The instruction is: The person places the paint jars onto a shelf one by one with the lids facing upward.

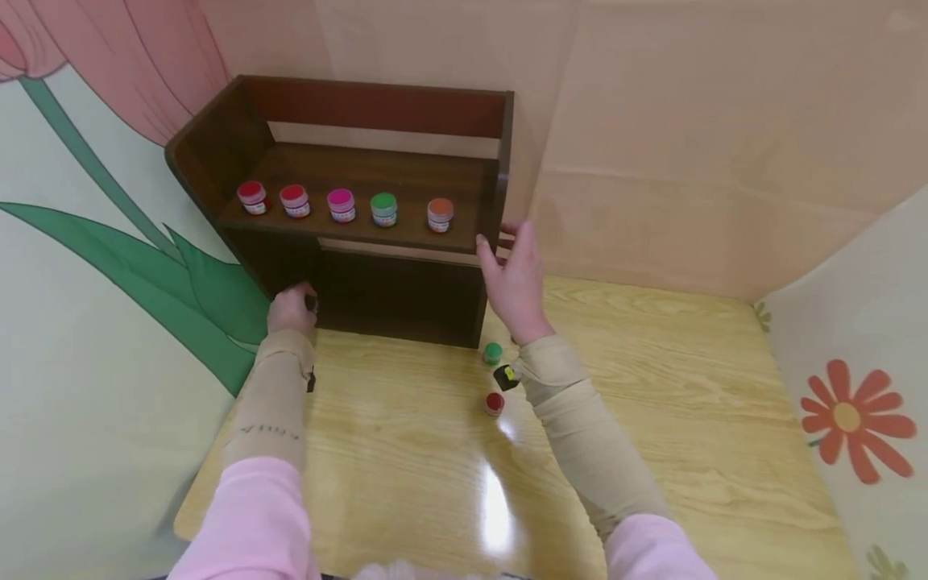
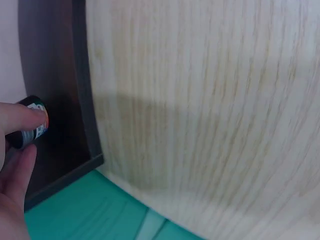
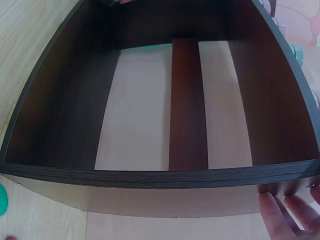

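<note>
My left hand [image 1: 290, 310] is at the lower left of a dark brown wooden shelf [image 1: 399, 294], inside its bottom compartment. Between thumb and fingers it grips a small black jar [image 2: 36, 120] with a white label, tilted on its side in the left wrist view. At the shelf's right side is my right hand [image 1: 518, 282]. Its fingers [image 3: 275, 215] touch the outer face of the side panel [image 3: 150, 195], and the thumb lies by the front edge. On the upper board, small jars with red, magenta, green [image 1: 384, 209] and orange [image 1: 440, 216] lids stand in a row.
A green-lidded jar [image 1: 492, 354] and a dark red-lidded jar [image 1: 494, 403] stand on the light wooden table [image 1: 674, 419], near my right forearm. Behind the shelf hangs a peach backdrop [image 1: 689, 145]. A flower-printed sheet [image 1: 109, 338] borders the left side.
</note>
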Demonstrator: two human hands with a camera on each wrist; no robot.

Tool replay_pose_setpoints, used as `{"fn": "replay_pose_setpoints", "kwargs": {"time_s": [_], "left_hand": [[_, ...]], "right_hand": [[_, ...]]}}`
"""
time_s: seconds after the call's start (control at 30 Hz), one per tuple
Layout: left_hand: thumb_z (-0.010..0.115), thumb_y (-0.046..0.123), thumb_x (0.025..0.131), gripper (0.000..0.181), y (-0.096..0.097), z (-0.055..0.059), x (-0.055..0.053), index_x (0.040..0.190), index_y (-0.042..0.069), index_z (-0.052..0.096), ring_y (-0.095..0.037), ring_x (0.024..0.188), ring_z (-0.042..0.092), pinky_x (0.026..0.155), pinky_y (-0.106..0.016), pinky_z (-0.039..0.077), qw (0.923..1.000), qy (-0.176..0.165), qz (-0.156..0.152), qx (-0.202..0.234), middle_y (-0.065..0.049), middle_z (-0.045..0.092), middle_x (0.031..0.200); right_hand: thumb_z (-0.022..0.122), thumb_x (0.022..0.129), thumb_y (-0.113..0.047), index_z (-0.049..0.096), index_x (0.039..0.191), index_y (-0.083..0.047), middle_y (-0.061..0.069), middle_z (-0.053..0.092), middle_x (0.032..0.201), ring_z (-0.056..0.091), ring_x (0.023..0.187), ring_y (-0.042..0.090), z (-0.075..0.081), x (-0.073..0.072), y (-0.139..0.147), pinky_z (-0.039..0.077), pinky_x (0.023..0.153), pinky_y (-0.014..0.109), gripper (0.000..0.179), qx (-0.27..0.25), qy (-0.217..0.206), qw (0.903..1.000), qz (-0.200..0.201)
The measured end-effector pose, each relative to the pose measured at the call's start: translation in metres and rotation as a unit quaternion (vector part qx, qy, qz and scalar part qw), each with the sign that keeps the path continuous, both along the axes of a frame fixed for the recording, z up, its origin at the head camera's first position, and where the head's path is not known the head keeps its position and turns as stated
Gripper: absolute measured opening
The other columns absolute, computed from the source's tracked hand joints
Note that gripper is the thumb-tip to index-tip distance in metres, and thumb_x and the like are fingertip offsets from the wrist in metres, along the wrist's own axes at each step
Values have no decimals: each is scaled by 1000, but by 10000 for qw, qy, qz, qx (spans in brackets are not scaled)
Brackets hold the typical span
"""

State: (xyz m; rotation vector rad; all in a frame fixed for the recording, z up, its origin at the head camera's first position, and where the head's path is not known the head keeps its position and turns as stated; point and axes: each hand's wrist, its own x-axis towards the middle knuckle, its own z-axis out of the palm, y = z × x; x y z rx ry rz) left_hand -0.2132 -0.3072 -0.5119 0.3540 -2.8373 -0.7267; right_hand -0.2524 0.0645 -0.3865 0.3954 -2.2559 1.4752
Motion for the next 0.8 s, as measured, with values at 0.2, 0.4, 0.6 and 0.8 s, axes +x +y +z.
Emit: {"fn": "replay_pose_setpoints", "kwargs": {"time_s": [0.2, 0.4, 0.6, 0.8], "left_hand": [[65, -9, 77, 39, -2, 0, 0, 115, 0, 65, -55, 100, 61, 85, -62, 50, 9996, -72, 244, 82, -35, 63, 112], [65, -7, 80, 39, -1, -4, -1, 118, 1, 66, -55, 101, 60, 86, -63, 49, 9996, -218, 168, 80, -34, 62, 116], [63, -7, 83, 41, 3, -7, 1, 123, 3, 66, -54, 100, 61, 84, -62, 51, 9988, -436, 166, 156, -35, 63, 117], [63, -7, 87, 44, 9, -10, 2, 129, 6, 66, -51, 101, 62, 85, -59, 52, 9960, -707, 422, 354, -33, 62, 120]], "right_hand": [[66, 100, -25, 48, 124, 0, 17, 56, 121, 65, 105, 27, 0, 0, 0, 58, 85, 38, 39, -30, -35, 10000, 35], [66, 101, -24, 48, 125, 0, 16, 56, 122, 64, 108, 26, 0, 0, 1, 57, 84, 32, 39, 22, -59, 10000, 14], [66, 100, -24, 48, 125, 1, 18, 57, 121, 67, 102, 30, -1, -1, 0, 58, 84, 33, 40, 4, -33, 10000, 31], [66, 100, -24, 48, 125, 1, 18, 56, 122, 67, 102, 30, -1, -1, 1, 57, 84, 33, 39, 13, -52, 10000, 50]]}}
